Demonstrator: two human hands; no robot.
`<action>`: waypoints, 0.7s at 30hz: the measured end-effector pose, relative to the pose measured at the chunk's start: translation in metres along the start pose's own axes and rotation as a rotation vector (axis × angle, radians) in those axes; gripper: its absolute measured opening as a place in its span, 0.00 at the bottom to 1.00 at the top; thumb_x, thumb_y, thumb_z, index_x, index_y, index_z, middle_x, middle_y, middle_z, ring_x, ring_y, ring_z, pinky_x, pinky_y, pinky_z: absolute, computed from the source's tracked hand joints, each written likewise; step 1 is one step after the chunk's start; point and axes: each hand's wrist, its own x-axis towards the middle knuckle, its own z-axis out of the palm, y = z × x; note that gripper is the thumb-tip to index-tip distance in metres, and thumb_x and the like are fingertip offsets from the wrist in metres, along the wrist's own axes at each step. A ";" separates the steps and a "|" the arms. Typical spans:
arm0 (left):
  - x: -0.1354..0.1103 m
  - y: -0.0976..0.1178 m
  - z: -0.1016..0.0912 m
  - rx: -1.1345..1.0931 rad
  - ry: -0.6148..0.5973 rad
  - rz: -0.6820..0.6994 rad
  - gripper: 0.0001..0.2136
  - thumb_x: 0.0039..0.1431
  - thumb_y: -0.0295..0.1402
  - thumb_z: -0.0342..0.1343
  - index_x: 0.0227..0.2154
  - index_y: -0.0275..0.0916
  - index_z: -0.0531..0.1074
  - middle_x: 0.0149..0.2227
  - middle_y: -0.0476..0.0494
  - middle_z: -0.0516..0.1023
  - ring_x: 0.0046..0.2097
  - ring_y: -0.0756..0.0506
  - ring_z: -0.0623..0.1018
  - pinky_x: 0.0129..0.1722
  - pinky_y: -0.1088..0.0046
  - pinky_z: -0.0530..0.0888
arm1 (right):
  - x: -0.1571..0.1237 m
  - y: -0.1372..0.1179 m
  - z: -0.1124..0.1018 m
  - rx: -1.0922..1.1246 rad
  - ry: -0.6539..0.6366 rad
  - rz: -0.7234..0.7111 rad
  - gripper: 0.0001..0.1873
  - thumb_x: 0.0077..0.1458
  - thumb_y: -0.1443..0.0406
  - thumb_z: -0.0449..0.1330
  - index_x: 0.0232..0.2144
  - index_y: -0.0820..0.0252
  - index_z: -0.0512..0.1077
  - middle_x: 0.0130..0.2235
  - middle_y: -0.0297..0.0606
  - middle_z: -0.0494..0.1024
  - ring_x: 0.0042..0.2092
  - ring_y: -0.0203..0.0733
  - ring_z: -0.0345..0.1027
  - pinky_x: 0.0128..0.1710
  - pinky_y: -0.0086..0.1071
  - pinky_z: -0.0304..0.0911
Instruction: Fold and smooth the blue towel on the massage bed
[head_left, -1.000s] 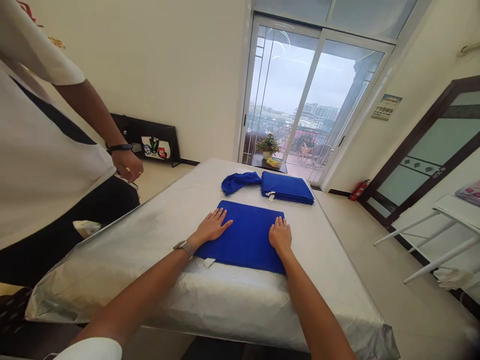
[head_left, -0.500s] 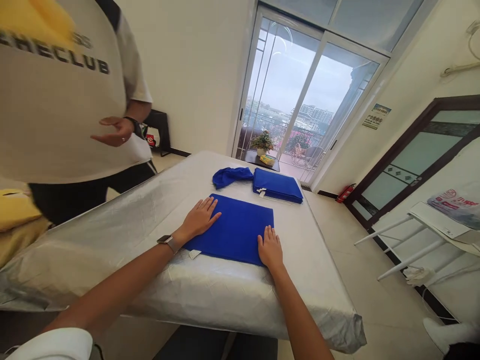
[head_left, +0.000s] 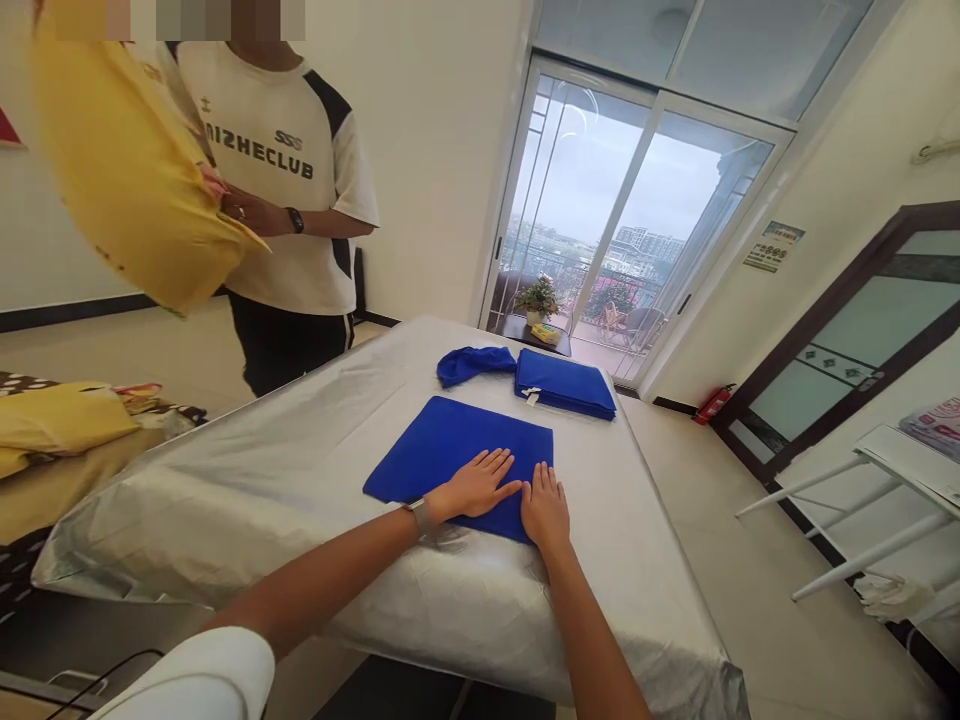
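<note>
— While flat on the folded blue cloth [head_left: 450,450], left grip [head_left: 474,485] and right grip [head_left: 545,508]: how far open?

— Wide open, both. Palms down, fingers straight, nothing pinched or lifted. Left grip turned inward, fingertips just beside right grip, almost touching. Metal-banded wristwatch [head_left: 421,517] on left wrist, dial not legible.

— Location of the cloth?

— Near side of the desk [head_left: 247,500], about midway along, directly under both grips. Desk covered in a crinkled silvery sheet. Cloth in one flat rectangle, square-cornered.

— Neighbouring stock?

— Farther along the desk, a second folded blue cloth [head_left: 564,388], thicker, with a small white tag [head_left: 532,398] at its edge, no lettering legible. Just beside it, a crumpled blue cloth [head_left: 466,365].

— Legible writing?

— "NIZHECLUB" and "SSS" across the white T-shirt [head_left: 255,150] of a standing co-worker, left of the desk. Co-worker's hand [head_left: 246,213] against a yellow soft bundle [head_left: 127,170], bag or cushion uncertain; black wristwatch [head_left: 295,221] on that wrist. Wall notice [head_left: 772,247] too small to read. Printed packet [head_left: 934,425] on a white table [head_left: 885,455], red lettering, unreadable.

— Remaining fixtures?

— Red fire extinguisher [head_left: 712,405] on the floor by the wall; potted plant [head_left: 537,300] on a low dark table beyond a sliding glass door [head_left: 574,220].
</note>
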 end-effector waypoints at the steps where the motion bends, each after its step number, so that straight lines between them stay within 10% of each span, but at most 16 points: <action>1: -0.010 -0.016 -0.005 -0.002 -0.015 -0.037 0.37 0.68 0.56 0.27 0.69 0.35 0.52 0.71 0.36 0.52 0.72 0.41 0.51 0.69 0.60 0.47 | 0.000 0.000 0.000 0.000 0.001 0.003 0.33 0.69 0.60 0.36 0.70 0.72 0.47 0.72 0.44 0.47 0.73 0.44 0.38 0.70 0.40 0.35; 8: -0.102 -0.113 -0.036 0.065 0.004 -0.364 0.39 0.67 0.58 0.28 0.70 0.35 0.48 0.72 0.36 0.49 0.73 0.38 0.49 0.68 0.56 0.50 | 0.004 -0.001 0.001 -0.010 -0.025 0.017 0.34 0.70 0.58 0.34 0.71 0.71 0.46 0.72 0.42 0.46 0.73 0.44 0.37 0.70 0.40 0.34; 21: -0.115 -0.107 -0.045 0.051 0.015 -0.378 0.40 0.66 0.59 0.31 0.70 0.33 0.48 0.72 0.36 0.50 0.72 0.37 0.50 0.69 0.55 0.52 | -0.046 -0.007 0.001 0.008 -0.072 -0.001 0.36 0.70 0.53 0.33 0.71 0.70 0.42 0.73 0.42 0.41 0.73 0.45 0.33 0.70 0.42 0.33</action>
